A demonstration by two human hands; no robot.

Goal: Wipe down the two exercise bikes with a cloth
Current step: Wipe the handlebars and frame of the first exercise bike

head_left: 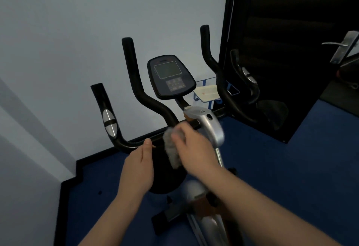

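An exercise bike stands in front of me, with black handlebars (134, 82), a dark console (171, 76) and a silver stem (210, 127). My right hand (194, 146) grips a grey cloth (171, 148) against the black crossbar just left of the stem; the hand is blurred. My left hand (140, 166) holds the crossbar further left, its thumb up by the bar. Only one bike is clearly in view.
A pale wall is close behind the bike, with a black skirting along the blue floor (291, 158). A dark door with a metal handle (338, 44) is at the right. A blue wire holder with a pale tray (207, 92) sits behind the console.
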